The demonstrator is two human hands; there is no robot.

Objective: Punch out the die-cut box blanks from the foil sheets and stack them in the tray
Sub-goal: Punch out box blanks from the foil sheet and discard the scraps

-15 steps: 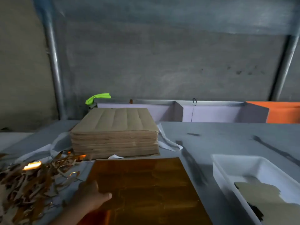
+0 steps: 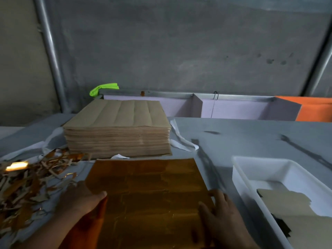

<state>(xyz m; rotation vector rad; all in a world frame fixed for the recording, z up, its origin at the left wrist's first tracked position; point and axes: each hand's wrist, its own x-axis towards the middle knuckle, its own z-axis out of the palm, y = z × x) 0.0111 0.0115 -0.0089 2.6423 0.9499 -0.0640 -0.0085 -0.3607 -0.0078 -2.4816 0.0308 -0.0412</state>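
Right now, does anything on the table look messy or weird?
Yes. A tangled heap of torn scraps sprawls over the table, left of the left hand. The brown stack and gold foil sheet lie tidy.

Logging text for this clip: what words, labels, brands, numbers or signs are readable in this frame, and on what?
None readable. The gold foil sheet, the brown sheet stack, the white tray and the blanks in it show no print; the dark marks on the grey wall are smudges, not letters.
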